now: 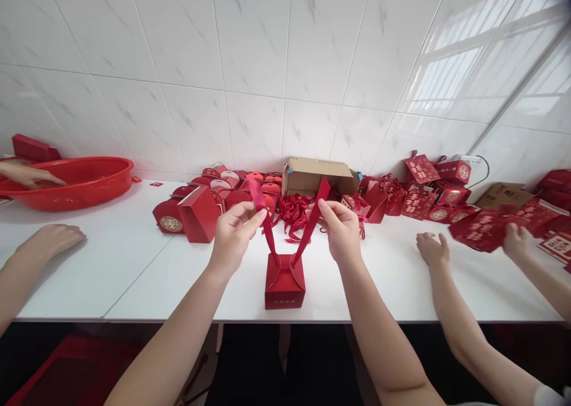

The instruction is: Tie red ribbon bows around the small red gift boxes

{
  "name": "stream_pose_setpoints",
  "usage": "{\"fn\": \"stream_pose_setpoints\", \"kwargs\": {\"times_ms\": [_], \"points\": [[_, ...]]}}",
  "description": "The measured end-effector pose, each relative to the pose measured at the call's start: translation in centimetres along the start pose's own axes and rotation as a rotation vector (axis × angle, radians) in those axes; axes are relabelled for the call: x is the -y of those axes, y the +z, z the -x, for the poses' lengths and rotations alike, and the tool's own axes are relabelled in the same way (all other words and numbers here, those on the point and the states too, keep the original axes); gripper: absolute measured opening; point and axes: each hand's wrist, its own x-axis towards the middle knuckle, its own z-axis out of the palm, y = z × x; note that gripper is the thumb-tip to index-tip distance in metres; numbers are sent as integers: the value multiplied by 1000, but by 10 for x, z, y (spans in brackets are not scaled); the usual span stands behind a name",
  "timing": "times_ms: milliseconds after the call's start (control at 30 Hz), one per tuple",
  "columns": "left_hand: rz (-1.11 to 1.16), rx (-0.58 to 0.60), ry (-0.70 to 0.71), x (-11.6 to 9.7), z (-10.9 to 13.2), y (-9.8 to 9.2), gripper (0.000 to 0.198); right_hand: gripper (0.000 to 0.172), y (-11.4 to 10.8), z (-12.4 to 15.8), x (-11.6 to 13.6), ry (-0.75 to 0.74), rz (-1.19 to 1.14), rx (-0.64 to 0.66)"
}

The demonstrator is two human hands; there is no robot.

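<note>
One squarish card box [285, 284] sits on the smooth desk [241, 302]. Above, one to each side, the left hand [236, 236] and right hand [342, 233] each pinch one of two satiny ribbon ends [307, 233] rising from its top. Behind lie a tangled ribbon heap [294, 214] (too knotted to count) and one cardboard carton [319, 167].

The lettering on the front of the small red box [284, 293], low in the middle of the frame, is too small to read, and the red ribbon [309, 232] vanishes into its top. At far right, a co-worker's hand [516, 241] and the red packet [478, 230] by it are blurred. The left edge crops the red basin [89, 186], whose front wall hides its floor. The ribbon heap [295, 211] covers part of the cardboard carton's [319, 167] opening.
</note>
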Motion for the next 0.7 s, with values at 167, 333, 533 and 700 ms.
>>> {"fn": "stream_pose_setpoints", "kwargs": {"times_ms": [167, 333, 533, 700], "points": [[-22, 98, 12, -7, 2, 9, 16, 25, 13, 0, 7, 85, -18, 84], [-111, 323, 34, -13, 4, 15, 20, 24, 19, 3, 8, 94, 124, 188], [-369, 272, 132, -8, 2, 18, 14, 20, 18, 13, 7, 48, 14, 371], [-301, 312, 86, -6, 2, 13, 14, 16, 15, 15, 6, -60, 98, 435]]}}
